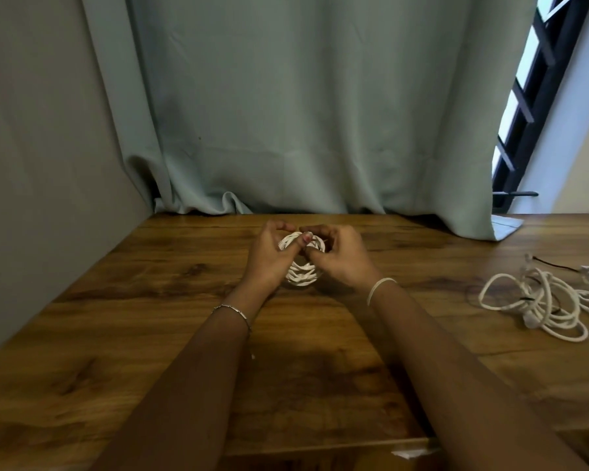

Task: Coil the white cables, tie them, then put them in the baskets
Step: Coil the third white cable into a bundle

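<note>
Nearest you, the wooden tabletop carries both forearms, with a thin metal bracelet on your left wrist and a pale band on your right. That band may be meant as a tie, though I cannot tell.

To your right, well apart from your hands, a loose pile of white cables lies uncoiled. It looks light and limp, so the loops will drag and snag. Take it by a plug end rather than from the middle of the tangle.

Farther out, at the table's centre, your left hand and right hand hold the small coiled cable between them, with its lower loops just above or on the wood. The left thumb presses across the top of the coil, and a plug end sticks out beside it. The right hand's fingers are curled and pinching at the top loops.

The coil is springy and will probably loosen if you let go, so keep it pinched where the strands cross.

Behind it hangs the grey-green curtain. No baskets are in view.
</note>
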A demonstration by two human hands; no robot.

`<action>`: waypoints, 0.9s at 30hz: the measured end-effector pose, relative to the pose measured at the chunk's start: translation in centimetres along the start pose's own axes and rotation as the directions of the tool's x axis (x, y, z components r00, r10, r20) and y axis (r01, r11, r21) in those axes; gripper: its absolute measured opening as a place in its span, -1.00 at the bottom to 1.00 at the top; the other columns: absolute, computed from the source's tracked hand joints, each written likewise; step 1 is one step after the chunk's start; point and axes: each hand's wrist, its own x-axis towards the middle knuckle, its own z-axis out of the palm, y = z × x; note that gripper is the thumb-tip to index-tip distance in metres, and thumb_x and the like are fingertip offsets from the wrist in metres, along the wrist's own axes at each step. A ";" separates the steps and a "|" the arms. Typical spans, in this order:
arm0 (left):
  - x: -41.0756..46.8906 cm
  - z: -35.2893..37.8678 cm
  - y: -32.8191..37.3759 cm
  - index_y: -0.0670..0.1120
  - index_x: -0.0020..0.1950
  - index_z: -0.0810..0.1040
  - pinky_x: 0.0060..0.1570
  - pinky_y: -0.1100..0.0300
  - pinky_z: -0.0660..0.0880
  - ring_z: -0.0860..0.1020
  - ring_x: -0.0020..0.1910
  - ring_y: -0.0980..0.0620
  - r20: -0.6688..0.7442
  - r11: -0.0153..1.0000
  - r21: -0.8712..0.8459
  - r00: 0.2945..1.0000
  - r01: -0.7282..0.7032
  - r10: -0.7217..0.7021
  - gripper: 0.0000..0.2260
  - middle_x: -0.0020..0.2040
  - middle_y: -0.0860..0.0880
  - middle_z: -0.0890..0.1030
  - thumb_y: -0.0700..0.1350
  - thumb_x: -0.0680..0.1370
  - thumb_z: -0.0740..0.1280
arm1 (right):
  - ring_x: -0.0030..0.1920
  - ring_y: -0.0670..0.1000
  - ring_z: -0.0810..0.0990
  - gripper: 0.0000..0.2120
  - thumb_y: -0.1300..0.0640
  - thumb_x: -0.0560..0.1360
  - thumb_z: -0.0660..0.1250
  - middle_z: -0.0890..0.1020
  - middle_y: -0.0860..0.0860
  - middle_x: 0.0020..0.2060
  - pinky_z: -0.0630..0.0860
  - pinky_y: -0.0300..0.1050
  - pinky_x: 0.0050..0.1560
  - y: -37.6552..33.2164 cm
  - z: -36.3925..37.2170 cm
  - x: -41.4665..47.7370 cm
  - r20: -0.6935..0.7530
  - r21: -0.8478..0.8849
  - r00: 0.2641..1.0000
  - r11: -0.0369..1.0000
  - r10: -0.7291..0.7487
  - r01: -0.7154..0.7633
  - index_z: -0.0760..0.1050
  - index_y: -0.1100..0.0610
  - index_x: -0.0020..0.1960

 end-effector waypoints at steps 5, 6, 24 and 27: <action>-0.3 0.4 0.5 -0.04 -0.03 0.54 0.04 -0.09 0.60 0.67 -0.06 -0.08 0.069 0.992 -0.101 0.996 0.071 -0.064 -0.79 -0.06 -0.12 0.68 -0.07 0.42 0.51 | -0.10 -0.05 0.68 -0.74 0.24 0.38 0.42 0.72 0.00 -0.10 0.62 0.02 -0.02 -1.0 -1.4 -0.9 0.016 -0.141 0.998 0.988 -0.062 0.064 0.64 0.13 0.07; -0.5 0.6 0.7 -0.05 -0.05 0.57 0.04 -0.11 0.60 0.67 -0.06 -0.10 0.080 0.990 -0.112 0.994 0.081 -0.073 -0.80 -0.06 -0.14 0.69 -0.07 0.42 0.52 | -0.10 -0.03 0.68 -0.73 0.25 0.38 0.42 0.71 0.02 -0.09 0.62 0.04 -0.02 -1.1 -1.7 -1.2 0.010 -0.127 0.999 0.991 -0.050 0.051 0.61 0.13 0.07; -5.3 6.9 3.2 -0.17 -0.10 0.66 -0.06 0.03 0.61 0.66 -0.18 -0.11 0.146 0.935 -0.297 0.977 0.193 -0.155 -0.84 -0.13 -0.22 0.69 -0.16 0.38 0.54 | -0.04 0.10 0.66 -0.53 0.59 0.37 0.32 0.64 0.24 0.05 0.62 0.01 -0.01 -1.4 -6.1 -9.2 -0.059 0.701 0.942 0.685 0.332 -0.197 0.49 0.30 0.22; -5.8 7.1 3.2 -0.13 -0.15 0.65 -0.11 0.07 0.62 0.67 -0.22 -0.09 0.138 0.926 -0.301 0.971 0.230 -0.196 -0.85 -0.18 -0.16 0.70 -0.13 0.37 0.55 | -0.05 0.12 0.66 -0.56 0.57 0.36 0.35 0.63 0.23 0.06 0.62 0.06 -0.01 -1.5 -5.8 -9.6 -0.095 0.741 0.921 0.645 0.377 -0.188 0.52 0.28 0.18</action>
